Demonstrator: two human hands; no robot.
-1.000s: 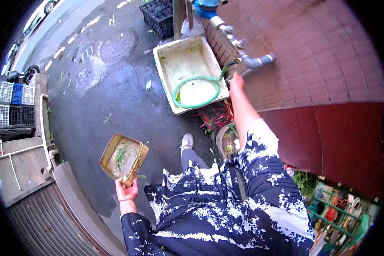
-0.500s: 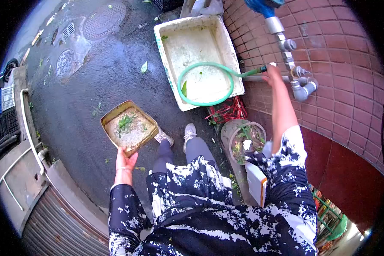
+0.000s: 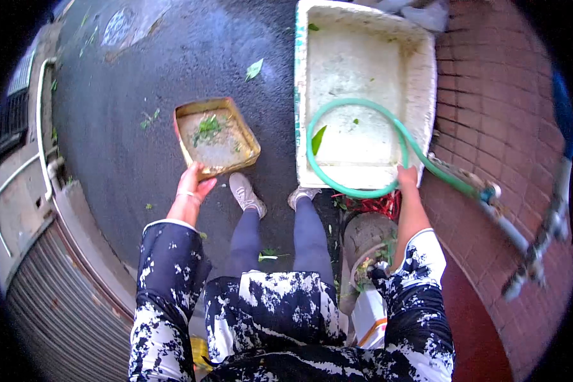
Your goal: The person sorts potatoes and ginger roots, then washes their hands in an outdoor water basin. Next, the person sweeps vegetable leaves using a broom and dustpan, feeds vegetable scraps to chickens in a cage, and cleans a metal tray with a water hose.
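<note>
My left hand grips the near corner of a shallow square box, its rim rusty yellow-brown. Green leaf scraps and pale crumbs lie on the box's bottom. On the right, my right hand is closed on a green hose, at the near right side of its loop. That loop lies over the near half of a large white foam box, which holds some leaves. From my right hand's side the hose runs on to a tap by the wall.
A brick-tiled wall with pipes stands on the right. Near my right arm are a round planter and a red stringy bundle. A ribbed metal shutter is at lower left. The dark ground looks wet.
My right hand has left the tap end of the hose and now holds the loop by the foam box's near edge. My left hand still holds the square box. The view has shifted.
</note>
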